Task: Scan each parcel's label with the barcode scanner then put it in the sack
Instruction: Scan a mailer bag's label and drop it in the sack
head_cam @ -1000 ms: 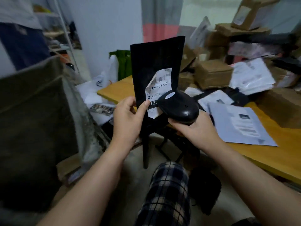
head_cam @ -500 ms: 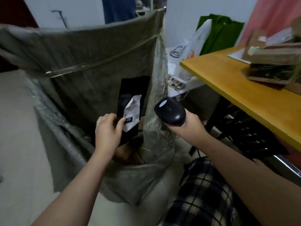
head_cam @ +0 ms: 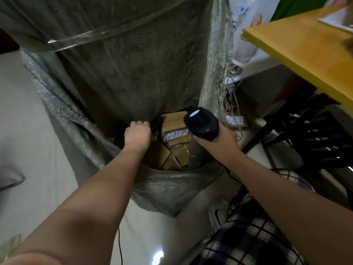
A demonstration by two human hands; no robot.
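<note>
Several boxes (head_cam: 174, 127) already down in sack (head_cam: 168, 188), frame centre; left grip (head_cam: 137, 133) inside sack mouth, fingers (head_cam: 140, 123) curled, holding anything? cannot tell; right grip (head_cam: 225, 140) wrapped round scanner (head_cam: 201, 124), over boxes. Upper right, tabletop (head_cam: 298, 46): probably more left to scan.

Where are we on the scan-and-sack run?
Done: several cardboard parcels lie in the sack, one with its label facing up. In hand: the left hand reaches down into the sack, fingers curled; whether it grips a parcel is hidden. The right hand holds the scanner beside it. Left: items at the far corner of the table, likely more to scan.
</note>
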